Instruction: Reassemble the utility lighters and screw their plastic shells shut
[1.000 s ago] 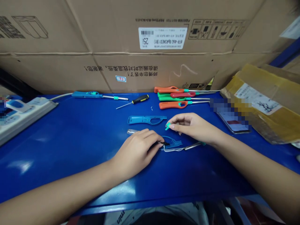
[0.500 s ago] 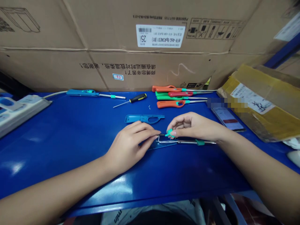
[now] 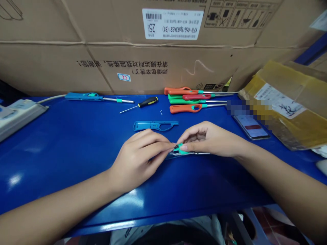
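A large cardboard box (image 3: pixel 102 51) stands behind the blue counter (image 3: pixel 76 143); my left fingers (image 3: pixel 174 146) are pinched on a small black part (image 3: pixel 176 146); my right fingers (image 3: pixel 180 145) are clamped on a green trigger piece (image 3: pixel 183 148), right beside it; white wires (image 3: pixel 178 154) run just below my fingertips; beyond my fingers lie a blue casing half (image 3: pixel 153 126), a screwdriver (image 3: pixel 148 102) and, farther off, orange, green and red lighters (image 3: pixel 187 108).
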The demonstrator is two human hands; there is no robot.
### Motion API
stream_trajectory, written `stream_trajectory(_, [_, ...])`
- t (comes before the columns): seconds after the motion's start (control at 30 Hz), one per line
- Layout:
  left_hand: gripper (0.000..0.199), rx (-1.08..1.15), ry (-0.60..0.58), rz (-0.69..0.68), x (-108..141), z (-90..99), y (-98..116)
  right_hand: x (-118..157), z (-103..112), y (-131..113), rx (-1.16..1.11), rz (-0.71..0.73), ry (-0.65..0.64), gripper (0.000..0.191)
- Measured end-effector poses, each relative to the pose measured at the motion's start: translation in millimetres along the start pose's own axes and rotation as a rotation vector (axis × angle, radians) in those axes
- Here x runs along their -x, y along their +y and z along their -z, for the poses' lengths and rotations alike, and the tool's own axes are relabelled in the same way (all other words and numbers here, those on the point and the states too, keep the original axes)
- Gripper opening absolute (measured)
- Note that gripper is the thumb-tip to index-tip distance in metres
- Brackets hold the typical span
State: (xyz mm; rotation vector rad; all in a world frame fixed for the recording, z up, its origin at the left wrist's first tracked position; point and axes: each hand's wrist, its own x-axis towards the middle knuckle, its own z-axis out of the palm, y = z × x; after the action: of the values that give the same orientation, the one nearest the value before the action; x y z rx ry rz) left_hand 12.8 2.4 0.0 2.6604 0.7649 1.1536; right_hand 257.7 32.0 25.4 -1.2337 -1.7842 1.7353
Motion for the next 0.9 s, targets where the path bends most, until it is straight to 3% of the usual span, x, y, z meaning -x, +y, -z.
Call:
stream_trajectory(0.33, [0.019, 0.086, 0.026, 0.041, -2, 0.8, 5, 0, -5, -1, -0.056, 0.021, 0.045, 0.035])
stream_trajectory(0.6, [0.017, 0.231, 0.131, 0.271, -3, -4.0, 12, -2, -6, 3, -0.113, 0.07, 0.069, 0.033])
stream_trajectory(0.9, [0.019, 0.279, 0.119, 0.25, -5, -0.8, 14, 1, -4, 1, -0.077, 0.095, 0.01, 0.03])
